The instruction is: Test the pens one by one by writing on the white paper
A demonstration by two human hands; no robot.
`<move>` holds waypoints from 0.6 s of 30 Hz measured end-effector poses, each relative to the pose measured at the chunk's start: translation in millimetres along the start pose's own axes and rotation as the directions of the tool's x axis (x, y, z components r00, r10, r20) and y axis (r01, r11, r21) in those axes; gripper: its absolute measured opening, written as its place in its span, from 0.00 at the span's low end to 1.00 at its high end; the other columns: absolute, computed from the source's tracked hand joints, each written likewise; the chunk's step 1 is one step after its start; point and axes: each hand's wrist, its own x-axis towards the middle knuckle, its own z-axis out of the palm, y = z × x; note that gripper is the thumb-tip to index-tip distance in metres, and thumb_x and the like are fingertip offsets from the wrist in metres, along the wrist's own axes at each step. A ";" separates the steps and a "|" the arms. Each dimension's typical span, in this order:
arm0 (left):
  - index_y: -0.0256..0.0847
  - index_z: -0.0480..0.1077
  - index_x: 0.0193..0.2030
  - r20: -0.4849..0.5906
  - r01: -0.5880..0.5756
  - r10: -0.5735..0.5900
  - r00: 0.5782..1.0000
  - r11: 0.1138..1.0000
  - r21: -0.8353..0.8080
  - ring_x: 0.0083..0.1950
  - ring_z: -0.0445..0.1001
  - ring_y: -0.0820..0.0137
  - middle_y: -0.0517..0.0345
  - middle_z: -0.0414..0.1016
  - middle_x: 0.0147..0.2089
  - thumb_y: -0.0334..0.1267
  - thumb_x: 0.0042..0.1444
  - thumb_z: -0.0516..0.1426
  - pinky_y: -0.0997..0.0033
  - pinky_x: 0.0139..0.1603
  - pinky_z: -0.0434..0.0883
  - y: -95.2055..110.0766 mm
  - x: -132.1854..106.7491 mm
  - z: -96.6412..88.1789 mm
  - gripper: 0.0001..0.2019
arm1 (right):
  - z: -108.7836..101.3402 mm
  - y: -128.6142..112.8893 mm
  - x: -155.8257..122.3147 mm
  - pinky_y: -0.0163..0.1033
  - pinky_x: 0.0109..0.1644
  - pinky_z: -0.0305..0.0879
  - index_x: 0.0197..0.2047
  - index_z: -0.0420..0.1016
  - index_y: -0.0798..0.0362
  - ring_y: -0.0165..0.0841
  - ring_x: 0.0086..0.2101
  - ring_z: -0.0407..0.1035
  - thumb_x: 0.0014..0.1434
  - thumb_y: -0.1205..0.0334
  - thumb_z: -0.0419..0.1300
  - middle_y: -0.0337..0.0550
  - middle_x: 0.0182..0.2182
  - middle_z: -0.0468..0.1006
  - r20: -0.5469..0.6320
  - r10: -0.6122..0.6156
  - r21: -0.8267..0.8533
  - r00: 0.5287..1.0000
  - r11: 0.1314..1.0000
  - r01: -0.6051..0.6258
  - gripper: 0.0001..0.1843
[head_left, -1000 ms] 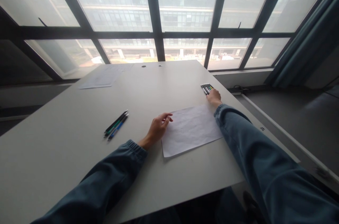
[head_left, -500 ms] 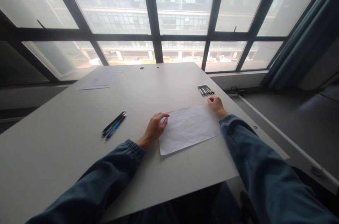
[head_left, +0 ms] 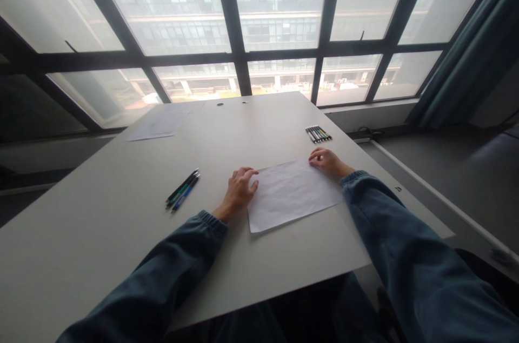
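Observation:
A white, slightly wrinkled sheet of paper (head_left: 292,194) lies flat on the white table before me. My left hand (head_left: 240,190) rests at its upper left edge, thumb and fingers apart, gripping nothing. At the paper's upper right corner is my right hand (head_left: 327,162), its fingers curled and the thumb tip close to the index finger on the paper's edge. To the left of my left hand lie several pens (head_left: 183,190) side by side, black, green and blue. Beyond my right hand, a row of several dark pens or markers (head_left: 318,134) lies near the right table edge.
The white table (head_left: 235,132) reaches toward large framed windows (head_left: 279,2). More papers (head_left: 156,122) lie at its far left. A small round dark cap (head_left: 220,104) sits at the far end. A blue curtain (head_left: 462,67) hangs at the right.
My right hand has moved left and onto the paper's upper right edge. My left hand stays at the left edge, and the view has shifted slightly.

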 end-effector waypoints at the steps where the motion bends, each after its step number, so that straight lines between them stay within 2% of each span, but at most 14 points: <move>1: 0.44 0.74 0.53 -0.006 0.000 0.000 1.000 1.000 0.007 0.58 0.70 0.55 0.50 0.74 0.56 0.38 0.62 0.56 0.52 0.61 0.67 -2.8 2.6 -4.3 0.14 | -0.3 0.0 -0.5 0.37 0.39 0.69 0.34 0.84 0.53 0.32 0.31 0.69 0.53 0.60 0.67 0.46 0.39 0.79 0.001 -0.005 -0.003 1.000 1.000 0.005 0.07; 5: 0.41 0.75 0.52 -0.025 0.047 -0.047 0.999 0.999 0.011 0.52 0.75 0.60 0.51 0.77 0.53 0.35 0.60 0.56 0.61 0.58 0.70 -31.6 21.4 -32.2 0.14 | -2.1 -0.2 -1.4 0.38 0.37 0.69 0.36 0.83 0.54 0.32 0.30 0.70 0.54 0.58 0.67 0.46 0.37 0.80 -0.008 -0.018 -0.007 1.000 1.000 0.018 0.09; 8: 0.41 0.77 0.48 0.011 0.192 -0.193 0.981 0.979 0.075 0.44 0.78 0.63 0.52 0.80 0.48 0.36 0.58 0.57 0.66 0.52 0.72 -69.2 36.5 -62.6 0.13 | -3.2 -1.0 -1.6 0.38 0.35 0.69 0.38 0.82 0.55 0.33 0.30 0.71 0.57 0.57 0.64 0.47 0.36 0.80 -0.061 0.006 0.009 0.998 1.000 -0.006 0.11; 11: 0.44 0.79 0.43 0.075 0.366 -0.386 0.920 0.910 0.195 0.43 0.78 0.62 0.54 0.82 0.41 0.40 0.56 0.60 0.68 0.45 0.71 -109.4 43.9 -92.1 0.11 | -3.7 -1.6 -1.5 0.37 0.35 0.70 0.38 0.82 0.56 0.34 0.31 0.73 0.59 0.59 0.62 0.48 0.37 0.81 -0.088 0.061 0.010 0.994 0.998 -0.060 0.10; 13: 0.44 0.80 0.37 0.138 0.420 -0.463 0.875 0.870 0.258 0.40 0.78 0.63 0.53 0.82 0.39 0.42 0.52 0.62 0.69 0.40 0.70 -131.8 43.7 -106.0 0.09 | -3.8 -2.0 -1.4 0.38 0.36 0.70 0.38 0.82 0.56 0.34 0.31 0.74 0.59 0.61 0.62 0.49 0.37 0.81 -0.098 0.090 -0.005 0.991 0.996 -0.091 0.10; 15: 0.43 0.80 0.32 0.171 0.472 -0.537 0.826 0.825 0.311 0.36 0.77 0.63 0.52 0.82 0.35 0.43 0.46 0.65 0.70 0.36 0.69 -148.0 41.3 -113.5 0.08 | -4.0 -2.6 -1.3 0.38 0.37 0.70 0.38 0.82 0.57 0.35 0.32 0.74 0.59 0.62 0.62 0.49 0.37 0.82 -0.092 0.122 -0.016 0.988 0.992 -0.124 0.10; 18: 0.43 0.78 0.26 0.188 0.493 -0.568 0.801 0.805 0.331 0.33 0.76 0.62 0.51 0.79 0.28 0.46 0.40 0.68 0.71 0.34 0.69 -158.9 38.4 -115.2 0.10 | -4.8 -4.1 -0.9 0.38 0.37 0.71 0.38 0.83 0.57 0.35 0.32 0.74 0.59 0.62 0.62 0.49 0.37 0.82 -0.094 0.155 -0.023 0.983 0.987 -0.157 0.10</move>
